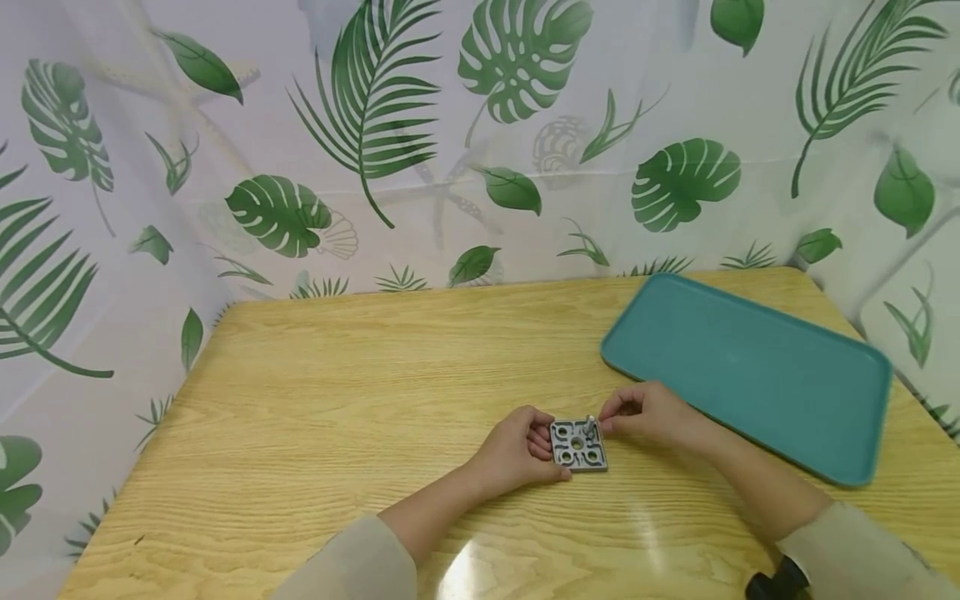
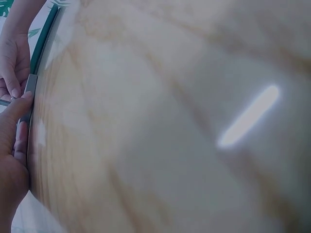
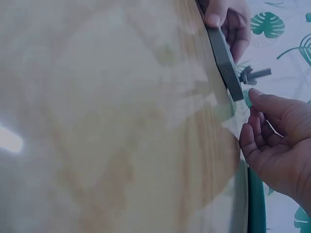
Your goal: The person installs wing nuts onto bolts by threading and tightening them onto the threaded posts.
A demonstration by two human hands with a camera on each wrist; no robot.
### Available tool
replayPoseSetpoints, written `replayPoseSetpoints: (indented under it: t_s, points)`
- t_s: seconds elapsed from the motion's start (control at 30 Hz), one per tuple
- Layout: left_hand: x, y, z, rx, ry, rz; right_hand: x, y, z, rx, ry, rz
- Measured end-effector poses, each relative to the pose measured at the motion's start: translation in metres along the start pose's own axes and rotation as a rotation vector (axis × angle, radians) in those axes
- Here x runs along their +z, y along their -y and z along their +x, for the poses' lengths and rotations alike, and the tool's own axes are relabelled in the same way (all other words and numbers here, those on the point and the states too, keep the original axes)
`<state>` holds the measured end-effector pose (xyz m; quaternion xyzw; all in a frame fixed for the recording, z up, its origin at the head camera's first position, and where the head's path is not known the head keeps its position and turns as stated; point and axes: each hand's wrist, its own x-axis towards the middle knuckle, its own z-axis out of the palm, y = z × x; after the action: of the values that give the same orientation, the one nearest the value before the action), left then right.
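A square grey metal plate with round holes and raised ribs is near the middle front of the table. My left hand grips it along its left side, the thumb at the near edge and the other fingers curled at the left. From the plate's far right corner rises a bolt, with a small jagged piece around its base in the right wrist view. My right hand is just beside that corner, fingers loosely bent. The right wrist view shows its thumb and fingertips a little apart from the bolt, holding nothing.
A teal tray lies slanted at the right of the wooden table, close behind my right forearm. Leaf-printed cloth hangs behind the table and along its sides. Something black shows at my right sleeve.
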<state>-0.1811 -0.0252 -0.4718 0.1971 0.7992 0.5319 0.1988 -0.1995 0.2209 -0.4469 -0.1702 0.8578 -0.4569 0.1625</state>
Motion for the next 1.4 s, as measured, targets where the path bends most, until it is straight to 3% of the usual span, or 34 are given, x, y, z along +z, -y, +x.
replayPoseSetpoints:
  t_s: [0.33, 0.77, 1.07, 1.4]
  points:
    - [0.000, 0.001, 0.000, -0.002, -0.008, 0.002, -0.005, -0.001, 0.017, -0.179, 0.175, 0.013]
    - [0.000, 0.000, -0.001, -0.005, -0.004, -0.013, -0.006, -0.005, 0.018, -0.263, 0.159, -0.035]
    - [-0.001, -0.002, 0.000, -0.004, 0.002, -0.002, -0.004, -0.003, 0.002, -0.138, 0.132, 0.015]
    - [-0.001, -0.001, -0.001, -0.005, 0.006, -0.007, -0.001, 0.000, 0.002, -0.088, 0.125, 0.012]
